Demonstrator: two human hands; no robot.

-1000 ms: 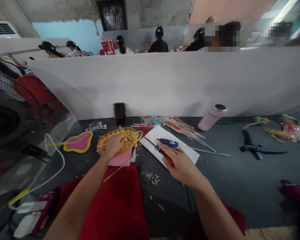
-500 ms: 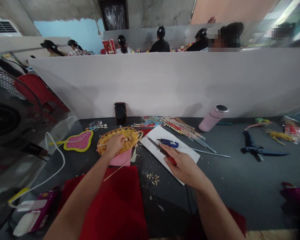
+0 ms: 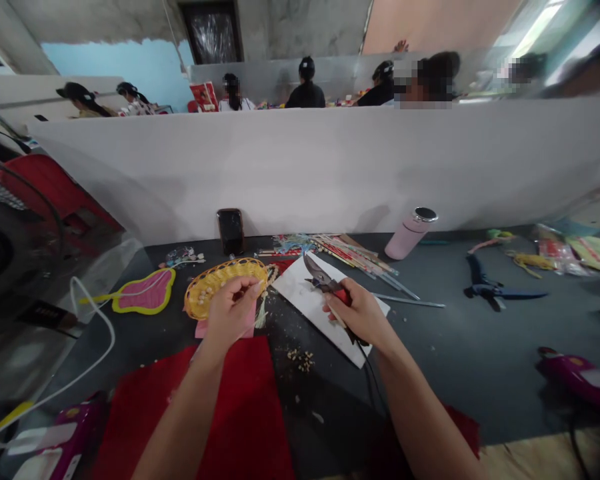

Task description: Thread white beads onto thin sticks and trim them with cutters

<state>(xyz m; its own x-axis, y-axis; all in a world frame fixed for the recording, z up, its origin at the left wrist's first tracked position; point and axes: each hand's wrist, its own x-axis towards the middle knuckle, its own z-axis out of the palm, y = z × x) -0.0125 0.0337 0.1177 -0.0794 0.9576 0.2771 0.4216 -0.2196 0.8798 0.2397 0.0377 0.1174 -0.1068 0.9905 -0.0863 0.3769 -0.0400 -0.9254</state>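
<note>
My right hand is wrapped round the red handles of a pair of pruning shears. Their metal blades point up and left over a white board, with a small gap between the jaws. My left hand is closed in a pinch at the right side of a yellow woven basket. Anything between those fingertips is too small to make out. Small pale pieces lie in the basket. A pile of similar bits sits on the dark table, between a red cloth and the board.
Behind the board lie a bundle of thin sticks and a pink bottle. A phone leans against the white partition. Blue pliers and a purple device are rightward; a pink-yellow paddle shape is leftward. People sit beyond.
My right hand has lifted the shears off the board and now grips their handles. My left hand has drawn back from inside the basket. The thin stick no longer shows on the red cloth.
</note>
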